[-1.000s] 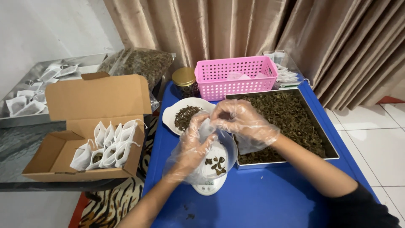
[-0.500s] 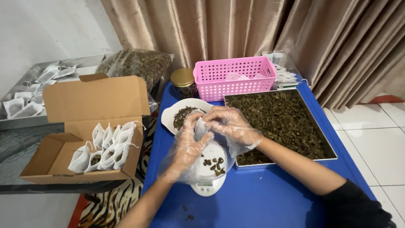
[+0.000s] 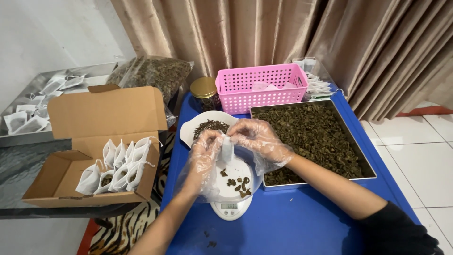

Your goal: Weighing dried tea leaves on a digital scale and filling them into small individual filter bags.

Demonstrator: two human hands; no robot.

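Both hands wear loose clear plastic gloves. My left hand (image 3: pixel 204 156) and my right hand (image 3: pixel 257 138) pinch a small white filter bag (image 3: pixel 228 150) between them, holding it upright just above a small white kitchen scale (image 3: pixel 231 208). A few dark dried leaf pieces (image 3: pixel 237 183) lie on the scale's round top. Behind the hands sits a white bowl (image 3: pixel 194 127) with more dried leaves. A metal tray (image 3: pixel 363 163) full of the same dried leaves lies to the right, under my right forearm.
An open cardboard box (image 3: pixel 108 113) at the left holds several filled white bags (image 3: pixel 120 165). A pink plastic basket (image 3: pixel 262 87), a gold-lidded jar (image 3: pixel 204 89) and a clear sack of leaves (image 3: pixel 151 73) stand at the back. A blue table (image 3: pixel 302 226) carries it all.
The hands have drawn closer together over the scale and now hold the bag upright between the fingertips. The view has shifted slightly.
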